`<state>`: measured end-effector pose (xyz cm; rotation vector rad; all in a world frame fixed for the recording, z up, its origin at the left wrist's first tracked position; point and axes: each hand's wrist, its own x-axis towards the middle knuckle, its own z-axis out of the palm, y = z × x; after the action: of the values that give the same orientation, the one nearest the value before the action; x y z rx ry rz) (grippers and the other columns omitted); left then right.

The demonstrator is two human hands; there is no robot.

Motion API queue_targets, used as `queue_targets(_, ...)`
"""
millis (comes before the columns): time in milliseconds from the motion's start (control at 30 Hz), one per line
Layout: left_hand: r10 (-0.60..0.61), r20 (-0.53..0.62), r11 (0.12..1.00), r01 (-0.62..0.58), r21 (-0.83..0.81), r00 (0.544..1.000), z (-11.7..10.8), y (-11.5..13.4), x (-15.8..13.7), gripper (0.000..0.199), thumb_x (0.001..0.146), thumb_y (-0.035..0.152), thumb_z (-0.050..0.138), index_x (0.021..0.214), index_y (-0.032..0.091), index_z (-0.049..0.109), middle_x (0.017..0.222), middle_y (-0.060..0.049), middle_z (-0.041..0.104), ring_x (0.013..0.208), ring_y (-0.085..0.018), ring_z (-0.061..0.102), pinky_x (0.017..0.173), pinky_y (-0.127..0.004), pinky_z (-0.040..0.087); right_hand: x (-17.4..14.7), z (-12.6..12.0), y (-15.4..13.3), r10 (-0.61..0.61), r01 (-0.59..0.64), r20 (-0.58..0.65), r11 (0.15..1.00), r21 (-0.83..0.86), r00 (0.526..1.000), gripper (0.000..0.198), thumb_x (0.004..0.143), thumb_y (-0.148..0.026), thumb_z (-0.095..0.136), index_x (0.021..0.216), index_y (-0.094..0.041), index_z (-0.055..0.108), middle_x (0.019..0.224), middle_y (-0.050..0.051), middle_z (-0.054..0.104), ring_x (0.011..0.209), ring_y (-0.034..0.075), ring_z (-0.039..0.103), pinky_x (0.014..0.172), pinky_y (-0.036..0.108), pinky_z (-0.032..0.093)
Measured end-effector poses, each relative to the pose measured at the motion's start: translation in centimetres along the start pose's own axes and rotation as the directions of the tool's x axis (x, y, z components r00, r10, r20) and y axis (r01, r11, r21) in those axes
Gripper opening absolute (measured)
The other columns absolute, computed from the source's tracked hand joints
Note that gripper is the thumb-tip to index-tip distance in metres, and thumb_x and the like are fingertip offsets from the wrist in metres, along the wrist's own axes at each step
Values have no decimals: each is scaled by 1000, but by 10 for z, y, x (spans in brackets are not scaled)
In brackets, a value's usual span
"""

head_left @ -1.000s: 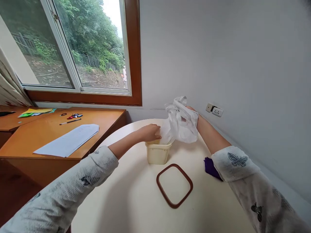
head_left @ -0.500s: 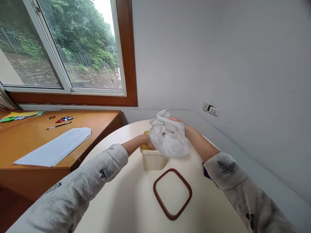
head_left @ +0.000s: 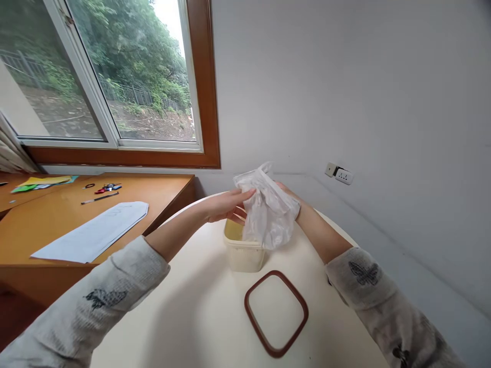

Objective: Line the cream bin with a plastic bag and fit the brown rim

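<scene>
A crumpled white plastic bag (head_left: 270,209) hangs over the right side of a cream square tub (head_left: 245,258), hiding part of its opening. My left hand (head_left: 228,204) is above the tub, its thumb pressed on the bag's left side and its other fingers curled below. From behind and to the right, my right hand (head_left: 286,190) holds the bag, with most of its fingers hidden by the plastic. In front of the tub lies a brown square rim with rounded corners (head_left: 251,314); whether its middle is clear or hollow I cannot tell.
The round white table (head_left: 192,317) bears the tub and rim. To the left, a wooden desk (head_left: 169,186) holds paper sheets (head_left: 92,232), a pen (head_left: 99,198), keys (head_left: 108,188) and coloured papers (head_left: 42,181). A wall with a socket (head_left: 344,176) rises behind.
My left hand has come up out of the tub and now touches the bag. The bag has been gathered and turned a little in my hands. The view has shifted slightly.
</scene>
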<state>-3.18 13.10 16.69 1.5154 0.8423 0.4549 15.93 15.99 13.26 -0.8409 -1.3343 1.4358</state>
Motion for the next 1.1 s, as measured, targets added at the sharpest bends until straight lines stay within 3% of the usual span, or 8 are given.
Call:
queue_targets(133, 35, -169, 996, -22, 82, 985, -6, -18, 2, 43, 69, 28, 63, 109, 18, 54, 82, -5, 66, 71, -17, 63, 68, -33, 52, -10, 2, -7, 59, -54, 109, 998, -45, 992, 21, 59, -20, 70, 79, -20, 66, 66, -1, 65, 57, 14, 59, 52, 23, 46)
queue_targets(233, 63, -216, 996, -47, 78, 974, -15, -25, -6, 35, 65, 21, 62, 99, 15, 60, 80, -6, 66, 77, -19, 62, 70, -33, 51, -19, -11, -9, 83, -78, 85, 995, -56, 993, 20, 63, -23, 68, 82, -20, 67, 69, 0, 66, 58, 13, 59, 51, 22, 45)
queue_targets(433, -5, -296, 998, -13, -59, 955, -26, -30, -32, 26, 65, 25, 62, 90, 18, 62, 89, -6, 67, 81, -22, 62, 68, -32, 51, -44, -32, -16, 84, -109, 165, 983, 149, 983, 50, 75, -57, 51, 109, -21, 57, 110, 10, 60, 94, 22, 59, 74, 36, 50)
queue_targets(600, -106, -268, 944, 13, -329, 958, -39, -27, -45, 31, 74, 46, 49, 79, 17, 60, 78, -8, 65, 69, -21, 62, 61, -34, 52, -64, -18, -23, 140, -113, 241, 986, -123, 960, 42, 72, -39, 65, 110, -24, 57, 109, 7, 61, 99, 20, 57, 79, 31, 48)
queue_targets(700, -129, -243, 951, 50, -306, 961, -41, -27, -47, 43, 71, 54, 53, 90, 16, 58, 87, -9, 64, 74, -22, 62, 62, -33, 53, -66, -4, -22, 124, -83, 224, 980, -183, 967, 31, 75, -33, 63, 103, -22, 63, 103, 6, 64, 94, 18, 58, 78, 28, 48)
queue_targets(833, -50, -352, 990, -2, -144, 934, -30, -35, -50, 49, 62, 32, 71, 105, 20, 53, 100, -7, 63, 83, -20, 62, 68, -31, 53, -65, -2, -17, 74, -60, 156, 994, -93, 985, 28, 76, -30, 62, 102, -22, 63, 101, 6, 64, 90, 17, 60, 75, 27, 49)
queue_targets(1000, -1, -480, 989, -70, -130, 877, -15, -59, -77, 44, 62, 25, 70, 103, 21, 54, 97, -4, 64, 85, -18, 62, 69, -27, 52, -78, -34, 2, 43, -42, -15, 997, 62, 999, 29, 75, -30, 62, 103, -22, 62, 96, 6, 66, 89, 19, 61, 72, 28, 50)
queue_targets(1100, -59, -469, 980, -39, -196, 881, -5, -83, -100, 45, 63, 23, 68, 106, 23, 54, 98, -3, 63, 90, -19, 61, 75, -28, 51, -94, -58, 28, 88, -76, -96, 990, 121, 991, 28, 75, -30, 62, 103, -24, 61, 98, 6, 66, 91, 21, 61, 73, 30, 51)
